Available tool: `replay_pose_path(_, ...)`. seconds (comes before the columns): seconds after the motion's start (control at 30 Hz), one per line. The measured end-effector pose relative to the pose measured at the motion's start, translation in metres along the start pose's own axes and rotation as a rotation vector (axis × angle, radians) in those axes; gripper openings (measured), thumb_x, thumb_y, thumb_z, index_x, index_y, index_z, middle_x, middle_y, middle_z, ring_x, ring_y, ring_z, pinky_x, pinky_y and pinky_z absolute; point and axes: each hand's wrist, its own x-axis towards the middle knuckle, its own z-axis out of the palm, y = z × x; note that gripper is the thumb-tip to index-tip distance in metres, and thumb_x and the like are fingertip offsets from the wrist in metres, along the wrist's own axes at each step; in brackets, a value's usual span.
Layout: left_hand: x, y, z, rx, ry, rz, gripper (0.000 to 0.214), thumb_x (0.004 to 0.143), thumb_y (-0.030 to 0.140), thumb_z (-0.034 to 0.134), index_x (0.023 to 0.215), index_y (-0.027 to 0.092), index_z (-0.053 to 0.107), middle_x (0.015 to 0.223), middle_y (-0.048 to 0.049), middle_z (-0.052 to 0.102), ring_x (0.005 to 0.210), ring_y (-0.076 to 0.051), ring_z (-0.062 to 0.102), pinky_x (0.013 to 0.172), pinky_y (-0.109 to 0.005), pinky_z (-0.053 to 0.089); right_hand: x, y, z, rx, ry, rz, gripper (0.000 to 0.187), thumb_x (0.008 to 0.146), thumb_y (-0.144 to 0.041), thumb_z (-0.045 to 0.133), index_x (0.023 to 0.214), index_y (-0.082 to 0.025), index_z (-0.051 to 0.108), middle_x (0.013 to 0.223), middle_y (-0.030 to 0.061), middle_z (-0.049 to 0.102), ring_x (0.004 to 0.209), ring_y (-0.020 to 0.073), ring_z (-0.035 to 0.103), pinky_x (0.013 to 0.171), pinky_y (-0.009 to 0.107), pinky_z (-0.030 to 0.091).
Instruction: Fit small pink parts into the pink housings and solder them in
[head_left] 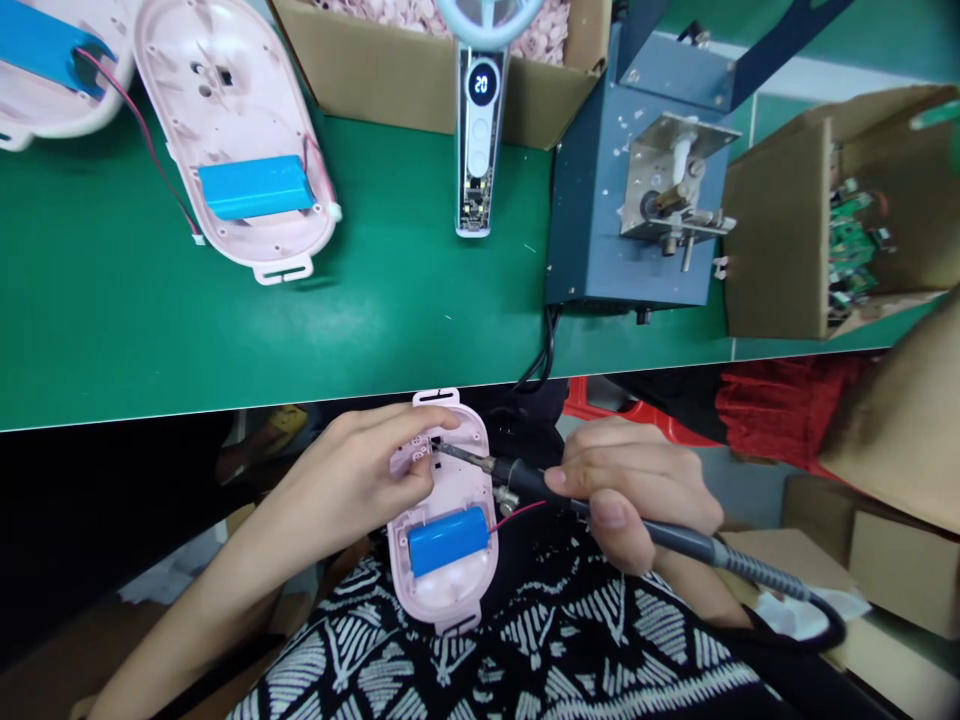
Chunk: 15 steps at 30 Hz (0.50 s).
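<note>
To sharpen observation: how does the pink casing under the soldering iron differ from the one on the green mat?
The casing under the iron is held by the left hand; the other lies untouched on the mat. The iron's tip reaches only the first. Both hold a blue battery.

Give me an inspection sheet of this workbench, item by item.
Surface: green bench mat, a few small light specks on it.
Job's things: pink oval housing with a blue battery inside; soldering iron tip at its upper end.
Clutter: two more pink housings on the mat; white device showing 20.
Hands: left hand holds the housing; right hand grips the iron.
Cables: red wire at the battery; grey iron cord; black cables by a blue metal machine.
Surroundings: cardboard box of green circuit boards; cardboard box of pink parts.
</note>
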Motion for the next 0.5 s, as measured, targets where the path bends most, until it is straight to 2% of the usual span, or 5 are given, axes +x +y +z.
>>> replay_pose_path(0.4,0.0028,-0.0015,-0.0024,-0.006,-0.008,-0.015,0.042,0.087,0.011,0.063,0.123,0.032,0.07,0.117,0.0083,0.074,0.092,-0.01,0.073,0.075,-0.019,0.055,0.0009,0.0007,-0.0012,0.036,-0.039,0.032,0.019,0.092,-0.009,0.052,0.091,-0.002,0.07,0.064,0.0069,0.059,0.05,0.0136,0.053,0.043,0.031,0.037)
replay_pose_path(0.5,0.005,-0.0034,0.0009,-0.029,-0.01,-0.001,0.041,0.09,0.012,0.063,0.126,0.032,0.068,0.123,0.0067,0.073,0.101,-0.01,0.072,0.086,-0.019,0.056,-0.0039,-0.0042,-0.0033,-0.017,0.02,0.026,0.021,0.095,-0.013,0.05,0.091,-0.005,0.069,0.065,0.006,0.059,0.053,0.0144,0.056,0.047,0.032,0.043)
